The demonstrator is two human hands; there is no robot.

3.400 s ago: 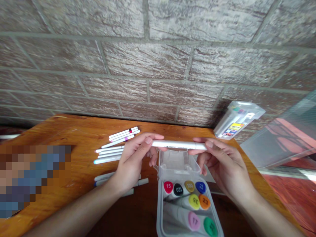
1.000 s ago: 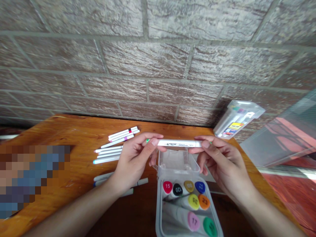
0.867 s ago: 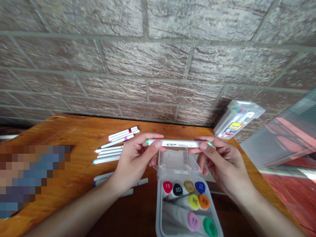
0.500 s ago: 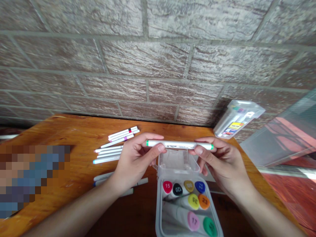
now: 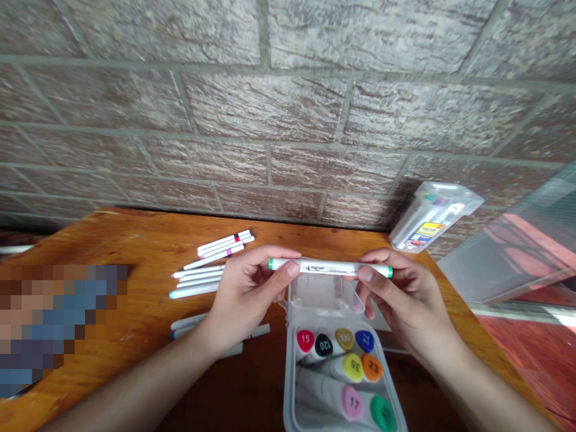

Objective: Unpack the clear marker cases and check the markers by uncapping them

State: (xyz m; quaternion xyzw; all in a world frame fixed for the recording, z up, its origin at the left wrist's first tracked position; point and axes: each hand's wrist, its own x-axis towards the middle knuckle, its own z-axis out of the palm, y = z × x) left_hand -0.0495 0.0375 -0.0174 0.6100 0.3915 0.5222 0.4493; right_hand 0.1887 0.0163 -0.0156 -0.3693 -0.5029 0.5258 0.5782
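The left hand (image 5: 247,294) and right hand (image 5: 407,294) pinch 1 green-ended white marker (image 5: 328,267) near the open clear case (image 5: 290,384).

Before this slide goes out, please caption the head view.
Left hand and right hand hold a green-ended marker above an open marker case.

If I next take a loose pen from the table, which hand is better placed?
Probably the left hand: the loose pens lie beside it, left of the open box; the right hand is farther. Both hold the green-ended pen, so the left must first let go.
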